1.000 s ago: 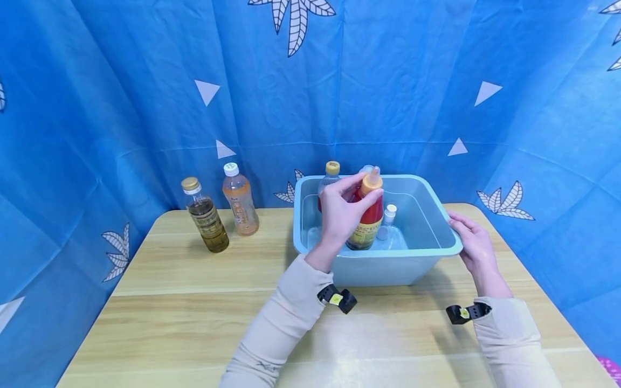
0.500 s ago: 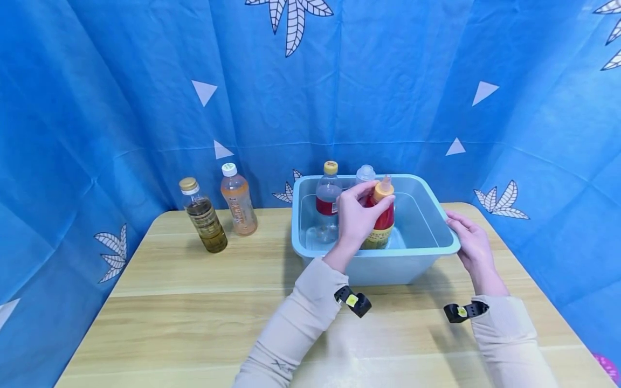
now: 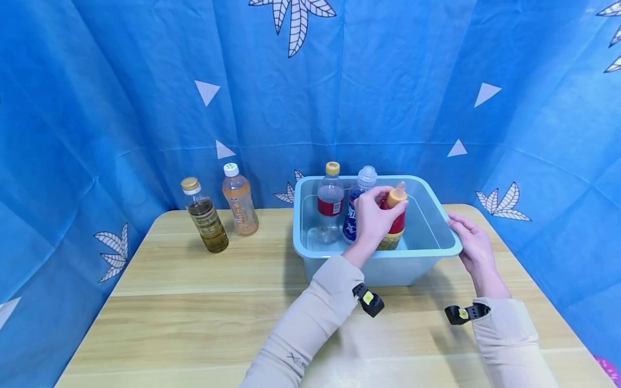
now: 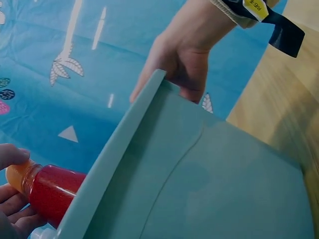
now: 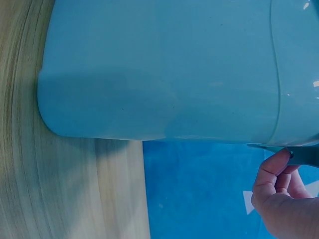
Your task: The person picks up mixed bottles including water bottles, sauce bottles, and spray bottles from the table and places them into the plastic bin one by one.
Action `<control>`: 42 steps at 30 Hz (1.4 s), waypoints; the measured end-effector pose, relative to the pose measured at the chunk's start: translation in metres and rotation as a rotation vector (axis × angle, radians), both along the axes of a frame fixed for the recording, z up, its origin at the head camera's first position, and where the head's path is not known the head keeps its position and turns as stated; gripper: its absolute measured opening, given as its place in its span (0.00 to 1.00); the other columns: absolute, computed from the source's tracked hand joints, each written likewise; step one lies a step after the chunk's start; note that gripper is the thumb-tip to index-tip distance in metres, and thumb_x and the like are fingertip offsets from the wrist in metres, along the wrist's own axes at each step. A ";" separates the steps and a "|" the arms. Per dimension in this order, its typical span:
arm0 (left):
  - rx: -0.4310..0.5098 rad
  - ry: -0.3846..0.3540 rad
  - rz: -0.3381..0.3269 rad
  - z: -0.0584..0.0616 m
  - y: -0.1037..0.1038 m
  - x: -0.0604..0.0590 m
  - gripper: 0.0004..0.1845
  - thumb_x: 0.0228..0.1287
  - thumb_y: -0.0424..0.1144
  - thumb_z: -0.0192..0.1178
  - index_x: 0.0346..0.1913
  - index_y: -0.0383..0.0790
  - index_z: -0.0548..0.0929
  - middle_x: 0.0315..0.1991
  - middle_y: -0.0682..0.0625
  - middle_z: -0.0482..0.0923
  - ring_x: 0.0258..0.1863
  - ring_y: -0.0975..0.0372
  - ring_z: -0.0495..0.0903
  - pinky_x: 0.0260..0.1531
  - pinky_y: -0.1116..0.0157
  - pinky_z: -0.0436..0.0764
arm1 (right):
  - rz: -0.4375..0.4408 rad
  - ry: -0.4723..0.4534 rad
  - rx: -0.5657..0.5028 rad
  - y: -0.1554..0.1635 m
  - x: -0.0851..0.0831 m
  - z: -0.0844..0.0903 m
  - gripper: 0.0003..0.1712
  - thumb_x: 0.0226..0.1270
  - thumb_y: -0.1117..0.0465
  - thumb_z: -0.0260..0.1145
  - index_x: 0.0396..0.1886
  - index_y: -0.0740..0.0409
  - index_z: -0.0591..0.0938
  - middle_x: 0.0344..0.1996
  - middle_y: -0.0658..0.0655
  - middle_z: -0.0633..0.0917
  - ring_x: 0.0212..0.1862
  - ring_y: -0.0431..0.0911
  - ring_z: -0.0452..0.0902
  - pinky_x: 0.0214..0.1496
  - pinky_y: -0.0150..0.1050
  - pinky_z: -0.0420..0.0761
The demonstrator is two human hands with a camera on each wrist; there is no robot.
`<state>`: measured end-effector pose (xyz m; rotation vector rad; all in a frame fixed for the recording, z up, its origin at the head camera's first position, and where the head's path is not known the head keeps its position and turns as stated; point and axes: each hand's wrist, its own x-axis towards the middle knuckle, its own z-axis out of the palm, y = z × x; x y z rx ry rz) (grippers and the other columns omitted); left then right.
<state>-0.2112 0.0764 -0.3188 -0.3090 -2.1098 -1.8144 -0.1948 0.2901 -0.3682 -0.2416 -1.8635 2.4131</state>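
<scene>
My left hand grips a red sauce bottle near its orange pointed cap. The bottle stands nearly upright inside the light blue plastic basin; the front wall hides its base. In the left wrist view, the fingers and thumb close round the neck of the red sauce bottle. My right hand holds the basin's right rim. The right wrist view shows that hand pinching the rim from outside. To the left of my left hand, a blue-labelled bottle and a red-labelled clear bottle stand in the basin.
Left of the basin, a bottle of dark liquid with a gold cap and an orange-tinted bottle with a white cap stand on the wooden table. A blue curtain hangs right behind the table.
My left hand has carried the red sauce bottle rightward inside the basin, uncovering the red-labelled and blue-labelled bottles. A small white-capped bottle is now hidden. The right hand stays on the rim.
</scene>
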 end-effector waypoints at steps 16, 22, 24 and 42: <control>-0.094 -0.008 0.041 -0.006 0.026 -0.012 0.14 0.43 0.39 0.70 0.37 0.41 0.82 0.32 0.53 0.82 0.32 0.69 0.77 0.34 0.78 0.73 | -0.008 -0.015 0.025 0.001 0.001 0.000 0.09 0.60 0.61 0.61 0.39 0.47 0.83 0.34 0.43 0.80 0.33 0.36 0.77 0.32 0.28 0.77; -0.071 -0.029 0.033 -0.013 0.037 -0.013 0.15 0.43 0.39 0.70 0.37 0.41 0.82 0.32 0.54 0.81 0.32 0.70 0.77 0.34 0.78 0.74 | -0.009 -0.017 0.023 0.001 0.001 -0.001 0.09 0.60 0.61 0.61 0.39 0.47 0.83 0.33 0.43 0.81 0.33 0.36 0.77 0.31 0.29 0.77; -0.066 -0.037 0.034 -0.014 0.039 -0.012 0.15 0.44 0.39 0.70 0.38 0.42 0.82 0.33 0.54 0.81 0.33 0.70 0.77 0.34 0.78 0.74 | -0.009 -0.018 0.022 0.001 0.001 -0.001 0.09 0.59 0.61 0.62 0.39 0.47 0.83 0.33 0.42 0.81 0.33 0.36 0.77 0.31 0.29 0.77; -0.167 -0.057 0.060 -0.022 0.050 -0.016 0.15 0.42 0.40 0.71 0.36 0.42 0.81 0.31 0.54 0.81 0.32 0.70 0.77 0.35 0.79 0.73 | -0.005 -0.035 0.034 0.001 0.002 0.001 0.14 0.59 0.59 0.62 0.46 0.49 0.81 0.35 0.42 0.79 0.34 0.35 0.77 0.32 0.29 0.78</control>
